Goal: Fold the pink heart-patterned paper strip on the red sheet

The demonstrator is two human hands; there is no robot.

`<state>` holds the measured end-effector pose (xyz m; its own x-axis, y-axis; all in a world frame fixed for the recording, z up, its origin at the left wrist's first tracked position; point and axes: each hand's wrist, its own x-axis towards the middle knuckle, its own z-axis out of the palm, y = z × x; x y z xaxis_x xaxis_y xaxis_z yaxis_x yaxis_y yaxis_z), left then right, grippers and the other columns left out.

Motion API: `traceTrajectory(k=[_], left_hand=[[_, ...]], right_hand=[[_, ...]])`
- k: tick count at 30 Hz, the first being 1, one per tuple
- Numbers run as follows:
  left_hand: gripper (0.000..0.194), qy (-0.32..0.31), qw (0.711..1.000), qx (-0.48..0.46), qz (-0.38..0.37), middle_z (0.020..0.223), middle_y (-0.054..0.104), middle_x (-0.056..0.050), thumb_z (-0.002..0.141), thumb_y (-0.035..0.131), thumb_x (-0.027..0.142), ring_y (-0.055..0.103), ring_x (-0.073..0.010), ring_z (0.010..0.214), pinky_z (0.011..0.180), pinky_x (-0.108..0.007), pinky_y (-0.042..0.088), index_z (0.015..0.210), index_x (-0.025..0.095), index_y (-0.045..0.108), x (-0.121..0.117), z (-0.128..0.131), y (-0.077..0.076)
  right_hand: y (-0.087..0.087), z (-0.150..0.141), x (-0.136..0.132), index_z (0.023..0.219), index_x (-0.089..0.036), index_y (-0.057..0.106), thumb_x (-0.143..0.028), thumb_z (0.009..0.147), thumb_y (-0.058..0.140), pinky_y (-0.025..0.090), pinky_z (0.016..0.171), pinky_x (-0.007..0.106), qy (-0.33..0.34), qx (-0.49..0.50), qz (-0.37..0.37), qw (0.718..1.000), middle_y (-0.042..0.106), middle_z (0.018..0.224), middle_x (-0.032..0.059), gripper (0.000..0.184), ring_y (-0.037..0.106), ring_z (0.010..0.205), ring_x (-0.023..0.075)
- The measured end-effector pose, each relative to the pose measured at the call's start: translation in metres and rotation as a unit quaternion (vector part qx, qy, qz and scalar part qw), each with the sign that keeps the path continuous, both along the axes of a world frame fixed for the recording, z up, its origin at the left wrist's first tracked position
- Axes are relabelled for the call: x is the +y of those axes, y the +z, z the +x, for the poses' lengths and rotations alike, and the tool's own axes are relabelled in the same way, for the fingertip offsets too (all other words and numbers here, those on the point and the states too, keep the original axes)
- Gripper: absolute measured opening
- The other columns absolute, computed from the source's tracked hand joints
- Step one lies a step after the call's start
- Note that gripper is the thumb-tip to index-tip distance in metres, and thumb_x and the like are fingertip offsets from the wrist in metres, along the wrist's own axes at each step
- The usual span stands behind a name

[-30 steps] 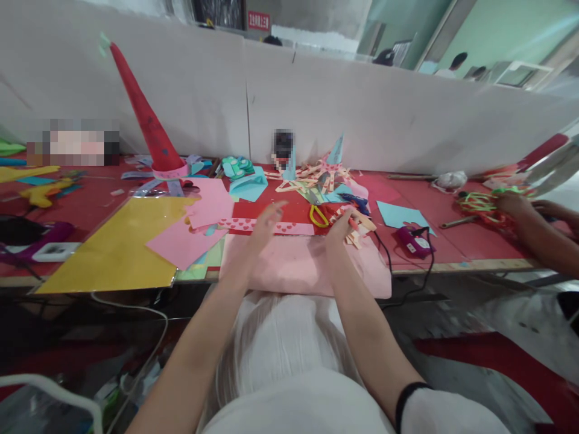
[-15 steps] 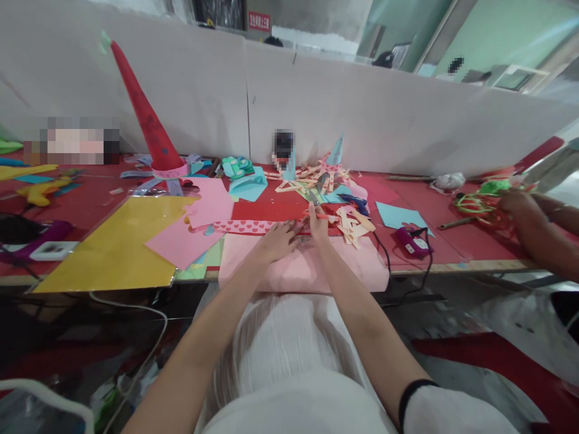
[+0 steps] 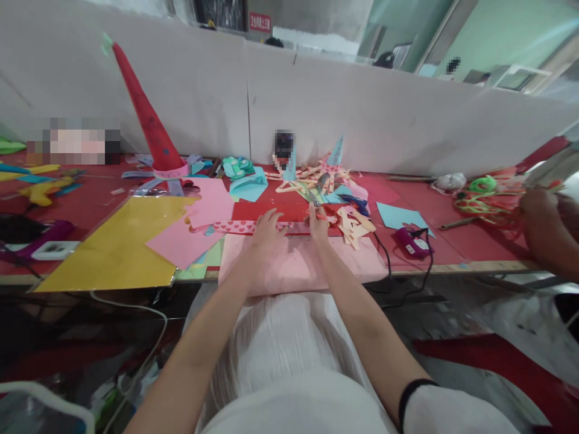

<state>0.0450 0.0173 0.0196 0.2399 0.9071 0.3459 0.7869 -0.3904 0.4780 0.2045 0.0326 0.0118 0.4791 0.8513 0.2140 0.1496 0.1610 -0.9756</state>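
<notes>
A pink strip with red hearts (image 3: 233, 226) lies across the red sheet (image 3: 253, 211) in front of me. My left hand (image 3: 268, 228) rests over the strip, fingers apart and slightly bent. To its right, my right hand (image 3: 318, 223) is closed around scissors (image 3: 315, 198) with red-orange handles; the grey blades point away from me. Its fingers partly hide the handles. Below both hands lies a folded pink cloth (image 3: 289, 265) at the table edge. Pale cut-out paper pieces (image 3: 355, 226) are heaped just right of my right hand.
Left are a yellow sheet (image 3: 122, 241), pink paper (image 3: 210, 202) and a tall red cone hat (image 3: 147, 114). A purple device (image 3: 412, 242) with a black cable sits right. Another person's hand (image 3: 543, 211) is by tangled bright cords (image 3: 484, 202). A white partition (image 3: 190, 90) stands behind.
My left hand has shifted left along the heart strip and lifted its fingers somewhat, away from my right hand. My right hand has hardly moved. The other person's hand has moved right.
</notes>
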Motion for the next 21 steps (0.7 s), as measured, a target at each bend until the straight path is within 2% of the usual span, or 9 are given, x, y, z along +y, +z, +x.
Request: traceTrajectory(k=[5, 8, 9, 10, 12, 14, 16, 18, 21], left_hand=[[0.037, -0.012, 0.999, -0.031, -0.021, 0.142, 0.046, -0.012, 0.075, 0.067, 0.027, 0.037, -0.0277, 0.135, 0.115, -0.045, 0.022, 0.111, 0.020, 0.060, -0.002, 0.002, -0.002], [0.023, -0.014, 0.982, -0.186, -0.021, 0.132, 0.055, -0.011, 0.076, 0.064, 0.025, 0.044, -0.0267, 0.130, 0.114, -0.045, 0.023, 0.098, 0.020, 0.062, 0.005, 0.000, 0.000], [0.016, -0.013, 0.960, -0.279, -0.023, 0.126, 0.060, -0.011, 0.080, 0.058, 0.025, 0.049, -0.0246, 0.125, 0.112, -0.043, 0.028, 0.094, 0.020, 0.062, 0.008, -0.002, 0.001], [0.015, -0.003, 0.923, -0.384, -0.024, 0.120, 0.064, -0.010, 0.084, 0.050, 0.025, 0.053, -0.0224, 0.120, 0.110, -0.041, 0.032, 0.093, 0.020, 0.061, 0.012, -0.005, 0.002], [0.023, 0.009, 0.816, -0.574, -0.064, 0.111, 0.068, -0.010, 0.089, 0.037, 0.026, 0.059, -0.0197, 0.113, 0.105, -0.038, 0.038, 0.091, 0.019, 0.059, 0.019, -0.014, 0.006], [0.030, 0.016, 0.703, -0.698, -0.135, 0.112, 0.068, -0.012, 0.091, 0.030, 0.028, 0.061, -0.0188, 0.112, 0.104, -0.038, 0.040, 0.095, 0.018, 0.058, 0.023, -0.023, 0.009], [0.034, 0.040, 0.631, -0.755, -0.175, 0.116, 0.066, -0.011, 0.092, 0.026, 0.031, 0.059, -0.0176, 0.115, 0.104, -0.036, 0.040, 0.100, 0.018, 0.056, 0.025, -0.029, 0.010], [0.035, 0.049, 0.609, -0.768, -0.193, 0.118, 0.066, -0.012, 0.092, 0.025, 0.033, 0.059, -0.0177, 0.116, 0.103, -0.036, 0.040, 0.101, 0.018, 0.056, 0.024, -0.031, 0.011], [0.042, 0.014, 0.637, -0.749, -0.181, 0.114, 0.067, -0.013, 0.093, 0.024, 0.041, 0.061, -0.0202, 0.113, 0.102, -0.038, 0.041, 0.096, 0.018, 0.059, 0.023, -0.028, 0.012]], right_hand=[[-0.003, 0.001, 0.001, 0.071, -0.023, 0.042, -0.068, 0.074, 0.050, 0.040, 0.047, 0.021, 0.004, -0.001, 0.009, 1.000, 0.051, 0.046, -0.0078, 0.046, 0.050, 0.042, 0.0091], [-0.007, 0.003, 0.004, 0.071, -0.023, 0.042, -0.067, 0.075, 0.050, 0.041, 0.047, 0.021, 0.012, -0.009, 0.014, 1.000, 0.051, 0.046, -0.0077, 0.045, 0.051, 0.043, 0.0088], [-0.008, 0.004, 0.005, 0.071, -0.023, 0.042, -0.066, 0.075, 0.050, 0.041, 0.048, 0.021, 0.013, -0.012, 0.015, 1.000, 0.051, 0.046, -0.0076, 0.044, 0.051, 0.043, 0.0088], [-0.010, 0.004, 0.006, 0.071, -0.023, 0.042, -0.066, 0.076, 0.050, 0.041, 0.048, 0.021, 0.012, -0.014, 0.017, 1.000, 0.051, 0.046, -0.0076, 0.044, 0.051, 0.043, 0.0088], [-0.011, 0.004, 0.006, 0.071, -0.023, 0.042, -0.065, 0.076, 0.050, 0.041, 0.048, 0.021, 0.012, -0.011, 0.024, 1.000, 0.051, 0.047, -0.0075, 0.043, 0.051, 0.043, 0.0089], [-0.011, 0.003, 0.006, 0.071, -0.023, 0.042, -0.064, 0.077, 0.050, 0.041, 0.047, 0.021, 0.015, -0.003, 0.031, 0.999, 0.051, 0.047, -0.0073, 0.043, 0.050, 0.043, 0.0088], [-0.011, 0.003, 0.006, 0.070, -0.023, 0.042, -0.064, 0.077, 0.050, 0.040, 0.046, 0.021, 0.020, -0.001, 0.033, 0.999, 0.051, 0.047, -0.0072, 0.042, 0.049, 0.042, 0.0088], [-0.011, 0.003, 0.006, 0.070, -0.023, 0.041, -0.064, 0.077, 0.050, 0.040, 0.046, 0.021, 0.021, -0.006, 0.027, 0.999, 0.051, 0.047, -0.0074, 0.042, 0.049, 0.042, 0.0089], [-0.012, 0.004, 0.006, 0.071, -0.023, 0.041, -0.065, 0.077, 0.048, 0.041, 0.047, 0.021, 0.017, -0.015, 0.024, 0.999, 0.050, 0.047, -0.0076, 0.042, 0.050, 0.043, 0.0093]])
